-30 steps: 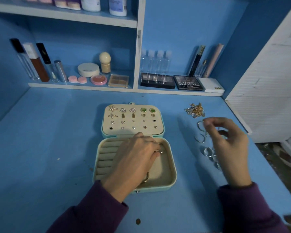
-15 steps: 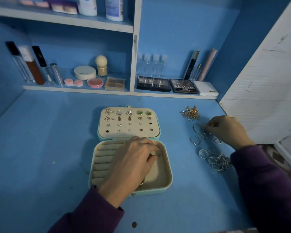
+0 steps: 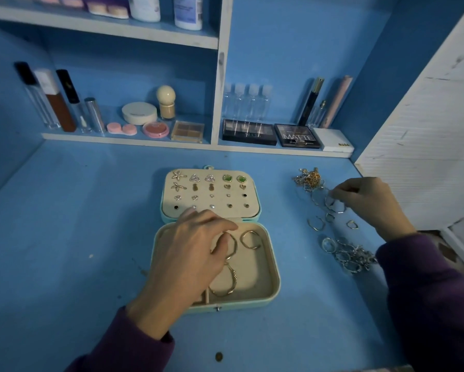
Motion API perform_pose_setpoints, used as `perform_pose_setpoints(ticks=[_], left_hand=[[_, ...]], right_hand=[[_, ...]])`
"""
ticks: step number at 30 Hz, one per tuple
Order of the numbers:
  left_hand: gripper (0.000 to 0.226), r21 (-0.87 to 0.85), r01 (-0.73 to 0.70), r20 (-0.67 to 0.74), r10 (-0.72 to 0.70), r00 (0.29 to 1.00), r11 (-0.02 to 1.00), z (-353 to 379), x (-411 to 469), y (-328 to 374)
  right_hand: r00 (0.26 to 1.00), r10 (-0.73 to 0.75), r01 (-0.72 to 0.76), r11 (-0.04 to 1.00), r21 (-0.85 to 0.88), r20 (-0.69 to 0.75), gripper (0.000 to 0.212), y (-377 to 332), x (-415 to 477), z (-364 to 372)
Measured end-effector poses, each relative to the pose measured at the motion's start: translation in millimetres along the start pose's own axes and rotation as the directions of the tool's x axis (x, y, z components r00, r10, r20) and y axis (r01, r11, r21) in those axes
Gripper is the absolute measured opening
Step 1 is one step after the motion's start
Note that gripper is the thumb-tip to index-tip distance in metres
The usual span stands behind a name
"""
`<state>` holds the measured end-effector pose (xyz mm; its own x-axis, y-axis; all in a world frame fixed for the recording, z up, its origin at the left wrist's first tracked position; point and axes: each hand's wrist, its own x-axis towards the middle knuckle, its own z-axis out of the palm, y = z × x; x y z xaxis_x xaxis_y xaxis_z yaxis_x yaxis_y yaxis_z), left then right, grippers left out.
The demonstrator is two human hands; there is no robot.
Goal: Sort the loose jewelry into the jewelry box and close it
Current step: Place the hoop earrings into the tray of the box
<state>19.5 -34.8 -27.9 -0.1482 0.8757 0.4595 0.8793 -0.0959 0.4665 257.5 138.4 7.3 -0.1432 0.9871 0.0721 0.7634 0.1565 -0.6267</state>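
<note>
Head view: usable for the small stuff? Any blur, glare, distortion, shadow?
Head view: dim, heavy blue cast, darker corners. Head view: wide-angle skew, white shelf edge runs slanted. Head view: left hand covers the left half of the mint-green jewelry box. Head view: pile of silver rings is soft, as is the thin silver ring the right hand pinches; only small glints, no harsh glare.

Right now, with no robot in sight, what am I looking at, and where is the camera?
No machine: a person's two hands, filmed by a camera worn on the head, looking down. On the blue table lies an open mint-green jewelry box, earrings pinned in its lid, gold wire bangles in its tray. The left hand reaches into the tray, fingertips at one bangle; a grip is unclear. The right hand pinches a thin silver hoop among loose silver rings beside tangled chains.
</note>
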Motion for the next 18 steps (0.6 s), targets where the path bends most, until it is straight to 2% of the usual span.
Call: perform_pose_setpoints(ticks=[3,5,12,14,18], left_hand=[[0.029,-0.024,0.015,-0.052,-0.016,0.999,1.0,-1.1,-4.6,-9.4],[0.032,-0.053,0.024,-0.08,-0.028,0.996,0.998,-1.3,-5.3,-12.1],[0.037,-0.076,0.049,-0.133,-0.058,0.989,0.996,-2.5,-5.7,-11.5],[0.04,-0.092,0.05,-0.146,-0.063,0.987,0.994,-3.1,-5.3,-11.6],[0.04,-0.089,0.057,-0.158,-0.071,0.985,0.994,-2.8,-5.2,-11.6]], right_hand=[[0.998,-0.015,0.001,0.977,0.214,0.065,0.011,-22.9,-21.4,2.4],[0.987,-0.072,0.031,0.964,0.263,0.145,0.009,-41.7,-40.3,11.4],[0.868,-0.397,0.398,0.915,0.061,0.298,0.011,-78.8,-94.8,57.7],[0.831,-0.45,0.475,0.88,0.004,0.326,0.007,-80.4,-101.4,67.2],[0.802,-0.48,0.537,0.84,-0.076,0.355,0.008,-83.6,-107.1,74.7]])
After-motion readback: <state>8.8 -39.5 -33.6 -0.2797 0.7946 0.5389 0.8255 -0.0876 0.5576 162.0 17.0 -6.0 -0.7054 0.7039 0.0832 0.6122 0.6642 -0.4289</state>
